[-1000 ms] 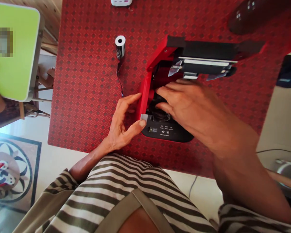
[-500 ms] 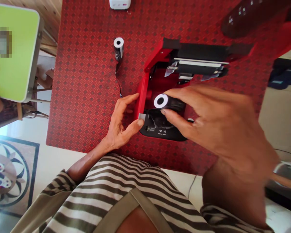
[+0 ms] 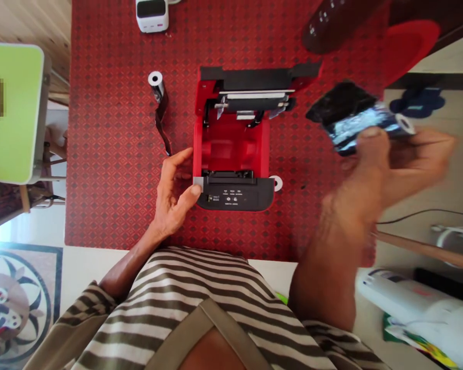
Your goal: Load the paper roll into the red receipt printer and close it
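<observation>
A red and black printer [image 3: 235, 194] stands on the table with its lid [image 3: 254, 82] raised. Its red inner bay [image 3: 233, 146] shows no roll inside. My left hand [image 3: 173, 192] holds the printer's near left corner, thumb on the grey corner piece and fingers along the side wall. To the right of the printer, my right hand [image 3: 386, 159] grips a roll of printer ribbon [image 3: 355, 121], and a length of shiny black film spreads from it. A white ring-shaped core end [image 3: 278, 183] shows beside the printer's right front corner, the rest hidden.
Another small ribbon roll [image 3: 155, 79] stands left of the printer, its dark strip trailing toward me. A white device [image 3: 152, 15] sits at the back, and a dark bottle [image 3: 332, 25] at the back right. A green-topped table [image 3: 13, 113] is on the far left.
My right hand has lifted the ribbon roll out from over the printer's bay and carried it right, with film now showing. My left hand stays at the printer's corner.
</observation>
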A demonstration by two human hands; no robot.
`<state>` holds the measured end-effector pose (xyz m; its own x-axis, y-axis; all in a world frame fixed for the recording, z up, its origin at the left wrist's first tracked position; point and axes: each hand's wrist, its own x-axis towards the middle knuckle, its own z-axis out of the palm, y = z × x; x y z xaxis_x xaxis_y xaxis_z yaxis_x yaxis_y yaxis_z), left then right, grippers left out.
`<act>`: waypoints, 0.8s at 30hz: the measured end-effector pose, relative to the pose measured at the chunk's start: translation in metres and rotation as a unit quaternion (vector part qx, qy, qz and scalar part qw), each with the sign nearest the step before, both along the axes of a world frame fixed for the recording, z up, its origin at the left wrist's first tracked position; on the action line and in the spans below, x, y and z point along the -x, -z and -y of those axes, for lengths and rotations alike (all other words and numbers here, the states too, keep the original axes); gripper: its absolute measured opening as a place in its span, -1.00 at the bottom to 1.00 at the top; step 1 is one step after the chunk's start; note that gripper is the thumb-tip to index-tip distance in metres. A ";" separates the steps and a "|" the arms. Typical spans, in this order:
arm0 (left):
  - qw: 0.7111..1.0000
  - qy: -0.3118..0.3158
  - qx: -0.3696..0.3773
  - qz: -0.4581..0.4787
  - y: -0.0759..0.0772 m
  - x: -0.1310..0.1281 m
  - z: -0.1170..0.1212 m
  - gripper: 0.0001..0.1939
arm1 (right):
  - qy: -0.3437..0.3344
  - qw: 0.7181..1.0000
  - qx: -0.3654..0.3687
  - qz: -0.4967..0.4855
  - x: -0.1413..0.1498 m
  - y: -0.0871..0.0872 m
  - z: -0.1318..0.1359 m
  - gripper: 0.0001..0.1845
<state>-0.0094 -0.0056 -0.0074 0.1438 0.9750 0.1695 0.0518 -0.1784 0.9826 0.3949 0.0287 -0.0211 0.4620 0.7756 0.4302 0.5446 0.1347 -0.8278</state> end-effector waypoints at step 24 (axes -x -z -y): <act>0.999 0.010 -0.029 0.014 -0.013 0.001 -0.007 -0.27 | -0.170 0.971 0.168 -0.025 0.045 -0.029 0.051 -0.62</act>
<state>-0.0104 0.0017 0.0060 0.1585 0.9605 0.2289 0.0205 -0.2350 0.9718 0.3498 -0.0222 0.0074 0.1683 0.9796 0.1094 0.4744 0.0168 -0.8801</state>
